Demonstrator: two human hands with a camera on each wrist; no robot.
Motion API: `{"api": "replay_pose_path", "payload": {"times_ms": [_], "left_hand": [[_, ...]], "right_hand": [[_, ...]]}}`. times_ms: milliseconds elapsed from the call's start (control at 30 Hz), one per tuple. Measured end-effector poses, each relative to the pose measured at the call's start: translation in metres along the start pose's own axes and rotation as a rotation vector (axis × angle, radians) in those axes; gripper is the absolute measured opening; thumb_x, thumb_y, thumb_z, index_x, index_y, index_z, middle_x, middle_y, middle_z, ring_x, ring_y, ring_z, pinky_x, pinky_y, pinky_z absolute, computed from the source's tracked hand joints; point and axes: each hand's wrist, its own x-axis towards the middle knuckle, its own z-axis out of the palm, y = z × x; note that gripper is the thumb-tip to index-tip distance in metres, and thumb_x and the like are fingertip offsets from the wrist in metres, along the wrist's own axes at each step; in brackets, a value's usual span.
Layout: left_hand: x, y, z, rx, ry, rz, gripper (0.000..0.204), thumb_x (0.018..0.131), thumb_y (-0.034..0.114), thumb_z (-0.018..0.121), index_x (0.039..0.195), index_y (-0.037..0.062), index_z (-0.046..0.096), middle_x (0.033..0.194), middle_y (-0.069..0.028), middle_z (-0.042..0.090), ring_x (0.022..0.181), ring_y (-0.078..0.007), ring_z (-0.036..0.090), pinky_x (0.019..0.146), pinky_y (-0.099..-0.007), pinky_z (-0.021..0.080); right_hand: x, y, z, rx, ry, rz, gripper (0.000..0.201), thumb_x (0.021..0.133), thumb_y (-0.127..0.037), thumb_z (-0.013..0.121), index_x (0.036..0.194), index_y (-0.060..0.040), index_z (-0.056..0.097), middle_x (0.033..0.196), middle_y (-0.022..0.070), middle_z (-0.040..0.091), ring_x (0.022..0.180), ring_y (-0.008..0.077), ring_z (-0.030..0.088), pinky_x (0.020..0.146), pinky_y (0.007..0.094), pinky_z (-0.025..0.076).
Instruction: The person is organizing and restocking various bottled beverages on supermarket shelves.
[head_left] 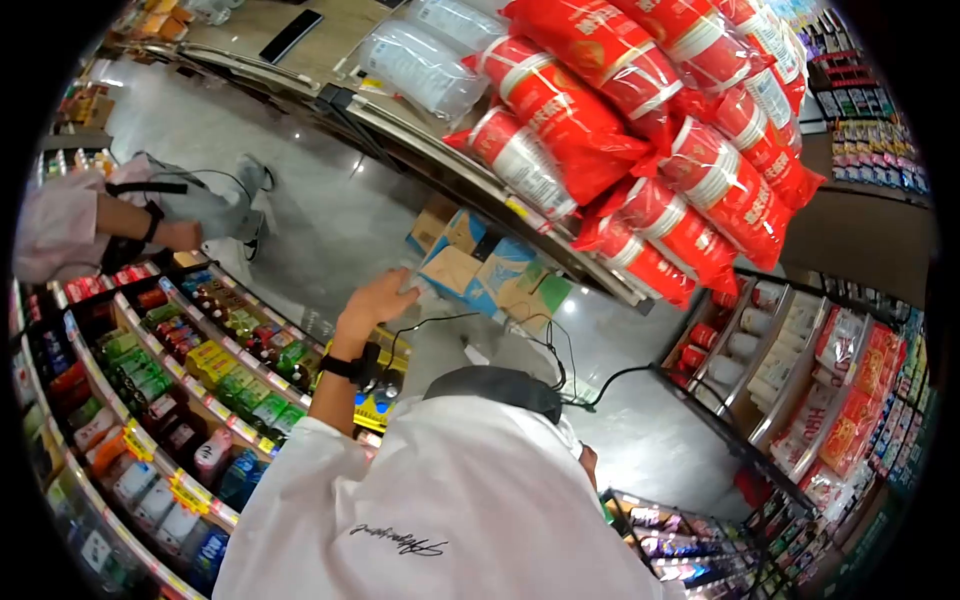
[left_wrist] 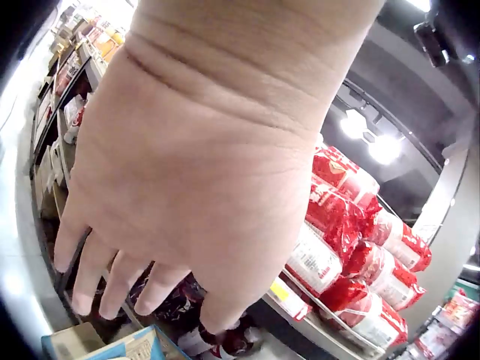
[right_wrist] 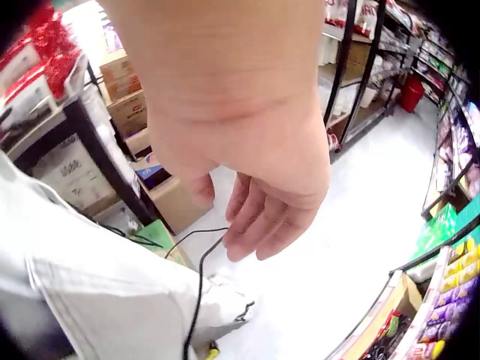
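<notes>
My left hand [head_left: 378,300] reaches forward over the floor, fingers spread and loosely bent, with nothing in it. Just beyond it are opened blue-and-brown cardboard boxes [head_left: 462,268] at the foot of a display table. In the left wrist view, the fingers of that left hand [left_wrist: 180,180] point down towards a box edge [left_wrist: 135,346]. Beside my body hangs the right hand [right_wrist: 255,172], its fingers loosely curled and holding nothing. A thin black cable [right_wrist: 201,289] passes by its fingertips in the right wrist view. Only a sliver of this hand shows in the head view.
Red-wrapped packs of paper cups [head_left: 570,110] are piled on the display table [head_left: 230,35], where a phone [head_left: 291,36] also lies. Drink shelves [head_left: 190,390] curve along my left. Another person [head_left: 120,220] is at the far left. A rack [head_left: 790,380] stands at right.
</notes>
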Motion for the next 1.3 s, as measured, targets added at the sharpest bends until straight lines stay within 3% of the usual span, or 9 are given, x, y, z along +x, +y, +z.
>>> {"api": "replay_pose_path", "payload": {"times_ms": [200, 367, 533, 600, 667, 1000, 1067, 1200, 1300], "left_hand": [[0.03, -0.02, -0.038, -0.03, -0.048, -0.023, 0.059, 0.095, 0.048, 0.059, 0.132, 0.0019, 0.059, 0.128, -0.0247, 0.063, 0.115, -0.0431, 0.062, 0.097, -0.0467, 0.05], [0.038, 0.014, -0.083, -0.162, 0.054, 0.269, 0.053, 0.1, 0.039, 0.063, 0.13, -0.0039, 0.059, 0.122, -0.02, 0.068, 0.105, -0.0288, 0.068, 0.09, -0.0388, 0.053], [0.07, 0.013, -0.119, -0.692, 0.175, 0.195, 0.035, 0.102, 0.028, 0.062, 0.118, -0.003, 0.063, 0.111, -0.0128, 0.072, 0.101, -0.0184, 0.069, 0.087, -0.0333, 0.054], [0.085, -0.001, -0.132, -0.92, 0.267, 0.245, 0.026, 0.103, 0.021, 0.062, 0.112, -0.0033, 0.064, 0.107, -0.0129, 0.072, 0.101, -0.0178, 0.069, 0.088, -0.0332, 0.055], [0.105, -0.02, -0.15, -0.991, 0.301, 0.25, 0.029, 0.103, 0.029, 0.061, 0.114, 0.0025, 0.067, 0.106, -0.0102, 0.074, 0.094, -0.0179, 0.071, 0.081, -0.0293, 0.053], [0.201, -0.116, -0.3, -1.211, 0.41, 0.094, 0.02, 0.101, 0.016, 0.063, 0.106, -0.003, 0.065, 0.1, -0.0158, 0.073, 0.088, -0.02, 0.072, 0.082, -0.0313, 0.057], [0.211, -0.141, -0.338, -1.427, 0.602, 0.322, 0.02, 0.101, 0.017, 0.06, 0.106, -0.0022, 0.063, 0.096, -0.0147, 0.072, 0.085, -0.0209, 0.07, 0.08, -0.0324, 0.055], [0.219, -0.185, -0.421, -1.617, 0.761, 0.389, 0.02, 0.102, 0.018, 0.057, 0.106, -0.0013, 0.06, 0.093, -0.0141, 0.07, 0.086, -0.022, 0.068, 0.081, -0.0349, 0.052], [0.231, -0.21, -0.462, -1.753, 0.811, 0.461, 0.023, 0.103, 0.022, 0.054, 0.107, -0.0004, 0.058, 0.094, -0.0139, 0.067, 0.088, -0.0236, 0.065, 0.084, -0.0368, 0.052]], "right_hand": [[-0.034, 0.033, 0.056, 0.121, -0.019, -0.041, 0.024, 0.091, -0.025, 0.069, 0.104, -0.005, 0.071, 0.088, 0.0092, 0.071, 0.065, 0.0171, 0.059, 0.06, 0.032, 0.048], [-0.011, 0.036, 0.118, 0.233, -0.116, -0.163, 0.024, 0.091, -0.024, 0.069, 0.105, -0.0045, 0.071, 0.088, 0.0096, 0.072, 0.065, 0.0169, 0.06, 0.06, 0.0316, 0.049], [-0.023, -0.054, 0.162, 0.136, -0.259, -0.202, 0.029, 0.095, -0.028, 0.068, 0.113, -0.0048, 0.066, 0.099, 0.0112, 0.075, 0.079, 0.019, 0.067, 0.068, 0.0339, 0.053], [-0.034, -0.095, 0.169, 0.09, -0.261, -0.025, 0.031, 0.097, -0.029, 0.066, 0.117, -0.0059, 0.064, 0.103, 0.0111, 0.075, 0.086, 0.0209, 0.069, 0.072, 0.0351, 0.053], [-0.037, -0.117, 0.17, 0.098, -0.273, -0.088, 0.035, 0.096, -0.031, 0.064, 0.122, -0.008, 0.063, 0.108, 0.0131, 0.074, 0.095, 0.0247, 0.071, 0.078, 0.0385, 0.054], [-0.123, -0.151, 0.235, 0.153, 0.085, -0.021, 0.033, 0.096, -0.031, 0.065, 0.118, -0.0065, 0.061, 0.102, 0.0135, 0.075, 0.084, 0.025, 0.073, 0.068, 0.0365, 0.055], [-0.159, -0.161, 0.263, 0.099, 0.079, 0.015, 0.035, 0.096, -0.031, 0.066, 0.119, -0.0046, 0.061, 0.101, 0.0152, 0.074, 0.081, 0.0253, 0.073, 0.064, 0.0355, 0.055], [-0.222, -0.21, 0.321, -0.031, 0.001, 0.006, 0.033, 0.096, -0.027, 0.068, 0.114, 0.0007, 0.064, 0.101, 0.0166, 0.074, 0.08, 0.025, 0.072, 0.066, 0.0332, 0.056], [-0.21, -0.205, 0.345, 0.083, -0.111, -0.241, 0.021, 0.098, -0.022, 0.065, 0.102, -0.0024, 0.071, 0.084, 0.0076, 0.071, 0.063, 0.0124, 0.061, 0.057, 0.0286, 0.052]]}}
